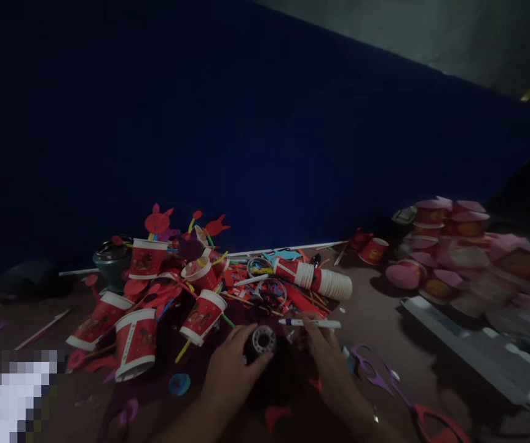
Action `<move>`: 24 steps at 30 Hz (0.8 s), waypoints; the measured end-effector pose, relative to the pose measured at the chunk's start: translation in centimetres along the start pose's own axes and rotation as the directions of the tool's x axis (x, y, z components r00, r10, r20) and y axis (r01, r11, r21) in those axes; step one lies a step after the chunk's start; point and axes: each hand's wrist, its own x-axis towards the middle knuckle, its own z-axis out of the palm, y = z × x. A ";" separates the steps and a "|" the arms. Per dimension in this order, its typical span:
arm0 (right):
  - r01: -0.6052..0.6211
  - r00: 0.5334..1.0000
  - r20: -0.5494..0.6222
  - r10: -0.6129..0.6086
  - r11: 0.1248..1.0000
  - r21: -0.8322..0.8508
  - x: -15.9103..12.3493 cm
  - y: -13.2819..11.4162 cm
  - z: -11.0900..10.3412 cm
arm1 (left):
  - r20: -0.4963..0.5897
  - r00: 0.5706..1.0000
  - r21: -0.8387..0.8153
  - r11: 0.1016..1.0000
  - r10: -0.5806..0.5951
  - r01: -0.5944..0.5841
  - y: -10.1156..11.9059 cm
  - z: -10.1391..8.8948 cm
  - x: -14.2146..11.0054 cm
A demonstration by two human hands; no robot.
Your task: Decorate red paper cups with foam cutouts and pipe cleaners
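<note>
The tabletop [366,332] spreads brown and dimly lit beneath both hands and is littered on every side of them. The left grip [232,360] is curled around a dark roll [264,339] whose pale pierced ring faces upward; this sits just left of the right grip [324,347], which is closed on a white pen [329,323] lying roughly level. Directly beyond the two hands is a tangle of red scraps [302,300], with a nested stack of paper cups [334,284] on its side. To the left of the left grip, red cups [136,344] lie tilted among cut-out shapes, a dark jar [109,271] behind them; a blue disc [179,384] rests nearer. Just right of the right grip are purple scissors [382,383]; farther right are a flat grey frame [481,357] and a blurred heap of cups with pink paper [470,224]. Past the clutter, a deep blue panel [246,135] rises from a pale strip [288,250] along the far edge. Above its slanting top, to the upper right, a grey surface [431,37] shows in shadow.
</note>
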 end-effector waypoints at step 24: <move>0.034 0.979 0.202 -0.018 0.996 -0.077 -1.6 -1.4 -0.3 | 0.146 0.980 0.108 0.982 0.138 -0.154 -0.2 0.9 -0.4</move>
